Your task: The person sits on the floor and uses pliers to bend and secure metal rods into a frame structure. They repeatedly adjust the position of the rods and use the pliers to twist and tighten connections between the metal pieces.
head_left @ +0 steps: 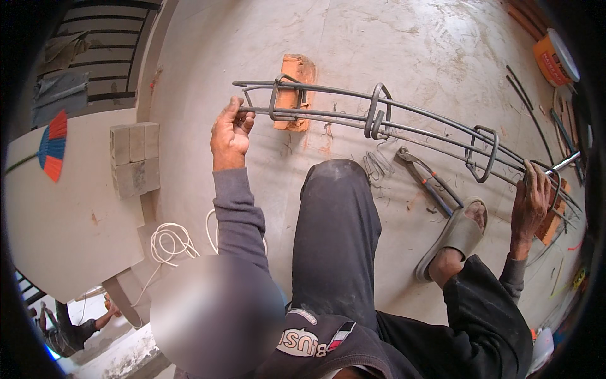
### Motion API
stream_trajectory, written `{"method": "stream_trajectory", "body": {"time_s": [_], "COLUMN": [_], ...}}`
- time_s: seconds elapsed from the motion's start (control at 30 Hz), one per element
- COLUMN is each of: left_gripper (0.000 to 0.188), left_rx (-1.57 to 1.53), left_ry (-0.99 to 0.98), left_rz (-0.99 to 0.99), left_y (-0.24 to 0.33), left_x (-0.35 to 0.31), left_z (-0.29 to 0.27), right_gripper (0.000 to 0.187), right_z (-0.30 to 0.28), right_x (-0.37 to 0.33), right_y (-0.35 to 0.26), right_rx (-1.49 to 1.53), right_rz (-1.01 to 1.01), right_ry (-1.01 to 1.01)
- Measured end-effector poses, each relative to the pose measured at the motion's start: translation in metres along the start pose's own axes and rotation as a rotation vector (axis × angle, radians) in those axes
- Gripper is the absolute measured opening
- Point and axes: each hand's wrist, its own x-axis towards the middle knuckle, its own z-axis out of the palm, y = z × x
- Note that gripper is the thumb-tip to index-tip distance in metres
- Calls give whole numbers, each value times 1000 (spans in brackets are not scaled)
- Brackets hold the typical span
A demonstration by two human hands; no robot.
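A long rebar cage of thin steel bars, with several bent stirrups around them, stretches across in front of me. Its left part rests over an orange brick, and its right end lies by another orange brick. At the left end, the thumb and fingers of my left hand are closed around a lower bar. My right hand grips the cage near its right end, beside the last stirrup; its palm side is hidden. Below the cage, pincers with orange and black handles lie on the floor near a tangle of tie wire.
Grey blocks are stacked at the left, near a red-and-blue broom. White cable coils on the floor. An orange-and-white bucket and loose bars are at the far right. Another person is at the lower left.
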Motion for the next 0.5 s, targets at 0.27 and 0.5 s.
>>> {"method": "stream_trajectory", "body": {"time_s": [0.27, 0.5], "left_gripper": [39, 38], "left_rx": [81, 66], "left_ry": [8, 14], "left_rz": [82, 73], "left_y": [-4, -14], "left_x": [-11, -11], "left_z": [4, 5], "right_gripper": [18, 8], "right_z": [20, 29], "right_x": [25, 31], "right_y": [19, 33], "right_rx": [254, 464], "right_rz": [33, -11], "right_ry": [-150, -250]}}
